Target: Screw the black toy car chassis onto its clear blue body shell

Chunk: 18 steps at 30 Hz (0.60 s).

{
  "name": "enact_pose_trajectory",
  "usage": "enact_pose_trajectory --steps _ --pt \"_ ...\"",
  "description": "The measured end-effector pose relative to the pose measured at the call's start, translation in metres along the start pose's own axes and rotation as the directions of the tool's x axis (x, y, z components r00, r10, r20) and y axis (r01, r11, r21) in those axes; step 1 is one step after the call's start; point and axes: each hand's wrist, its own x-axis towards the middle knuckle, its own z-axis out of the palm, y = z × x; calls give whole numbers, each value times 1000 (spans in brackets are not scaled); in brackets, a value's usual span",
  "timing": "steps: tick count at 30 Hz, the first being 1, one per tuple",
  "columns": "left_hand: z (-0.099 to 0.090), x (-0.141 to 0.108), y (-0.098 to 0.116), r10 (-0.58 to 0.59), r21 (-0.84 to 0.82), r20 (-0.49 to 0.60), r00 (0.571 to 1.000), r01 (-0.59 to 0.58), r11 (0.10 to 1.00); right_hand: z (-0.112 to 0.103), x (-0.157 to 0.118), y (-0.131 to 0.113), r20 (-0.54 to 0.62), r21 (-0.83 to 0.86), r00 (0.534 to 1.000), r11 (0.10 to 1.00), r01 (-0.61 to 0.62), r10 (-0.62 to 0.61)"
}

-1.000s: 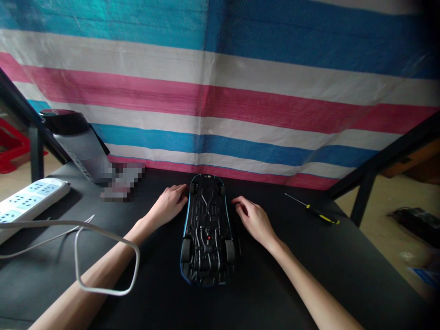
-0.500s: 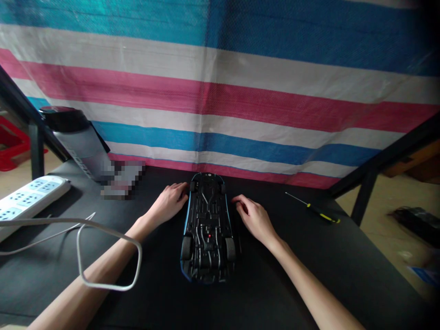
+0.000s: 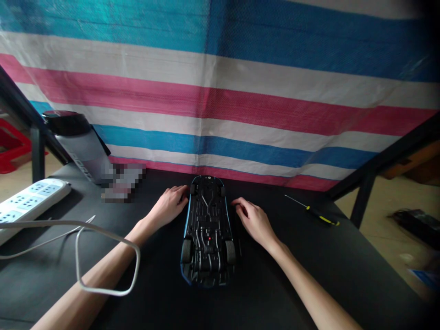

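Screwdriver [image 3: 318,213]: yellow-black handle, lying on tabletop [image 3: 309,284], far right;
Power strip [image 3: 29,199]: white, left edge;
Cable [image 3: 103,238]: white, looped;
Bottle [image 3: 80,146]: grey, black cap;
Backdrop [image 3: 240,91]: striped tarpaulin

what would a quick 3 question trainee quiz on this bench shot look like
1. True or false: the toy car lies upside down, underside showing.
2. Which hand is nearer the screwdriver: A) left hand B) right hand
3. Fill in: the white power strip lies at the table's far ____ side.

Key: 1 true. 2 B. 3 left.
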Motion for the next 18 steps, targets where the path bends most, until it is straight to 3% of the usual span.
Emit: enact_pose_trajectory --steps 18 --pt "-3 0 3 -12 -10 9 1000 12 1000 2 0 1 -4 -17 1000 1000 1 -1"
